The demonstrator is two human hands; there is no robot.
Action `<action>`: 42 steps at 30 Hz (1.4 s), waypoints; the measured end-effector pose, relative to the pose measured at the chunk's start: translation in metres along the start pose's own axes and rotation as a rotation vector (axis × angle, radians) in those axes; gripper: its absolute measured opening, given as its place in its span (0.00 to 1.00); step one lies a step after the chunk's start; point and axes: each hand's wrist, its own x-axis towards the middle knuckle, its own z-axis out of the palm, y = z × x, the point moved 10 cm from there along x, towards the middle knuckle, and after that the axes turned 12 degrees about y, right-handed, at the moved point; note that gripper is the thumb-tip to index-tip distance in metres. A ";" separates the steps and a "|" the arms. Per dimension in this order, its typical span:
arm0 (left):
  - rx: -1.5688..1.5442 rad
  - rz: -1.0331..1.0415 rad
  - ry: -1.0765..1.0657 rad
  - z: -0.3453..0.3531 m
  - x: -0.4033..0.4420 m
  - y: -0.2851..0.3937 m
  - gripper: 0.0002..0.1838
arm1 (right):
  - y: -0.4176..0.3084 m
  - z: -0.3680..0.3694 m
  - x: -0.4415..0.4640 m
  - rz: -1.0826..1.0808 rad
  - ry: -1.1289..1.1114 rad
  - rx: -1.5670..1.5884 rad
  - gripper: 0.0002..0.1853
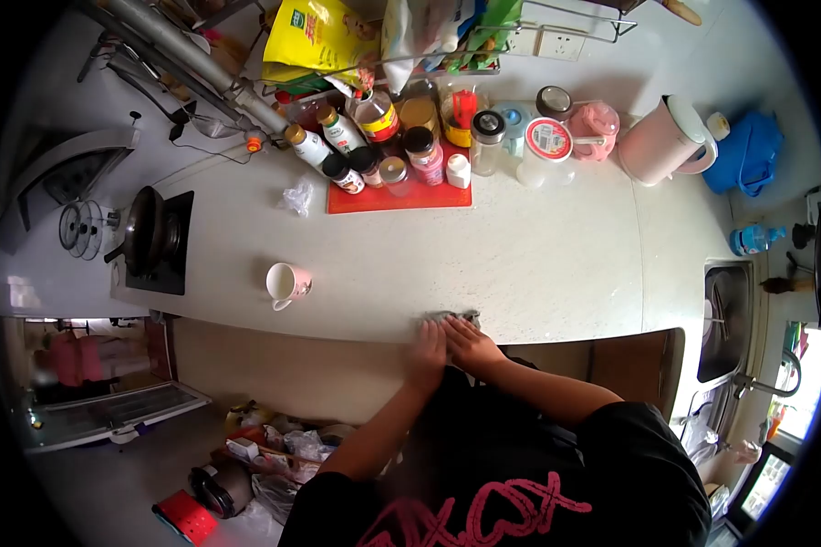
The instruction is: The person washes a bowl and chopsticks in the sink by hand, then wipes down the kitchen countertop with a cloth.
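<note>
A crumpled grey cloth (465, 316) lies at the front edge of the worktop. My right hand (472, 348) presses on it, fingers close together and bent over the edge. Right beside it, my left hand (426, 354) also has its fingertips at the cloth; it is slightly blurred, and part of the cloth is hidden under the fingers. Small dark specks dot the pale worktop (520, 264) beyond my hands. A pink and white mug (288, 284) stands to the left, apart from both hands.
Bottles and jars crowd a red board (401, 201) at the back. Clear jars, a pink kettle (661, 141) and a blue bag (748, 153) stand right of it. A pan (144, 232) sits on the left hob; a sink (725, 319) is at the right. Bags lie on the floor.
</note>
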 end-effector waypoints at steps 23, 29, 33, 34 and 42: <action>-0.124 0.152 0.171 0.037 0.226 -0.041 0.19 | 0.182 -0.048 0.149 0.063 0.015 0.031 0.28; -0.075 -0.009 0.064 0.036 0.133 -0.011 0.17 | 0.138 -0.003 0.053 0.221 -0.136 0.035 0.25; -0.051 0.223 0.011 0.000 0.034 0.059 0.19 | 0.066 -0.015 -0.054 0.112 -0.134 0.152 0.22; -0.031 0.288 0.042 -0.005 0.026 0.067 0.18 | 0.056 -0.021 -0.060 0.167 -0.179 0.265 0.23; -0.296 0.384 0.195 0.004 0.234 0.039 0.16 | 0.192 -0.123 0.092 0.434 -0.016 0.381 0.21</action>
